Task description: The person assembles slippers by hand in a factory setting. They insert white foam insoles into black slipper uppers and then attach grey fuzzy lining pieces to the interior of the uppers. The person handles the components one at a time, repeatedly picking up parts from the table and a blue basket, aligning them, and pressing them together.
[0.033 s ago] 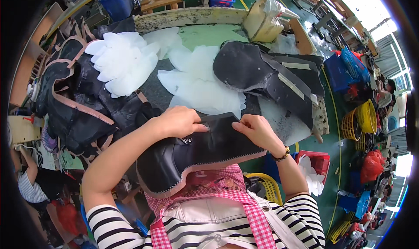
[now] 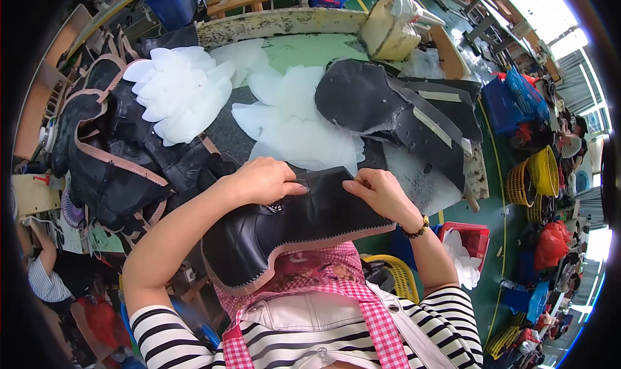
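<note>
A black leather boot upper (image 2: 294, 223) with a tan, zigzag-stitched lower edge is stretched between my hands, in front of my apron. My left hand (image 2: 264, 180) is closed on its top edge, thumb pressed on the black face. At the upper's right end my right hand (image 2: 377, 191) pinches the top corner, thumb also on the outer face. A small shiny metal fitting (image 2: 277, 208) shows just below my left hand. The fingers behind the leather are hidden.
White petal-shaped sheets (image 2: 184, 94) lie on the worktable beyond my hands. More black uppers (image 2: 123, 155) with tan edges are heaped at left. Black lining pieces (image 2: 388, 103) lie at right. A red basket (image 2: 475, 236) and a yellow basket (image 2: 401, 275) stand below the table's right side.
</note>
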Demonstrator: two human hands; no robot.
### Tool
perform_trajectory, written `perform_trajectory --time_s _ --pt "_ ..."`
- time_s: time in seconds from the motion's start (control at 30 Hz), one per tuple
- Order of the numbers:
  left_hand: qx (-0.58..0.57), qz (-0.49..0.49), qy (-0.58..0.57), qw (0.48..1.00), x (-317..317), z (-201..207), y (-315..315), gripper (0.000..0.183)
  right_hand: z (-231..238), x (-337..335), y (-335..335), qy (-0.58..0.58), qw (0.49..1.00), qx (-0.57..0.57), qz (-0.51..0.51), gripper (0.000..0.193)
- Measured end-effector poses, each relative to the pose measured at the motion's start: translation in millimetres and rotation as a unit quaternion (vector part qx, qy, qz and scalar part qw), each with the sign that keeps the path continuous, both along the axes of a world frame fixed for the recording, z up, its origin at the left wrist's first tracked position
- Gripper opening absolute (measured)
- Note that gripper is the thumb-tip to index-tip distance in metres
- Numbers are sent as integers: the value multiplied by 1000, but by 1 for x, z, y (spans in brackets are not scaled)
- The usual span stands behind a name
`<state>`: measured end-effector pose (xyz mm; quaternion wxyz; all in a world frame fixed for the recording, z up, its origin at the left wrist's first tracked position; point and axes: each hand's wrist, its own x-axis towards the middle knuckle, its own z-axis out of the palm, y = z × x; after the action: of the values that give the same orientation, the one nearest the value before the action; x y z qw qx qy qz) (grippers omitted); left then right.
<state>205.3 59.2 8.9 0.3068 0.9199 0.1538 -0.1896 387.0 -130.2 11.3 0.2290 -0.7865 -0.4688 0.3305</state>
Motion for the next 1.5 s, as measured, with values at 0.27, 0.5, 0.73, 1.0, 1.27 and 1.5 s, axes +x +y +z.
perform_trajectory --time_s 0.27,0.5,0.73,1.0,1.27,1.5 --pt "15 11 48 999 10 -13 0 40 -14 -1 10 -78 995 -43 46 32" --pt "54 10 20 998 13 -17 -5 41 -28 -37 -4 -336 879 247 233 31" --pt "102 -2 -116 988 -15 22 -23 46 12 -4 50 -31 951 175 253 44" --pt "-8 -14 -120 993 -85 106 -25 55 95 -37 48 109 888 182 407 28" --pt "60 82 -205 973 -113 140 -61 35 143 -60 45 -130 808 244 519 19" --pt "65 150 -240 957 -126 150 -79 39 164 -66 41 -170 796 241 529 13"
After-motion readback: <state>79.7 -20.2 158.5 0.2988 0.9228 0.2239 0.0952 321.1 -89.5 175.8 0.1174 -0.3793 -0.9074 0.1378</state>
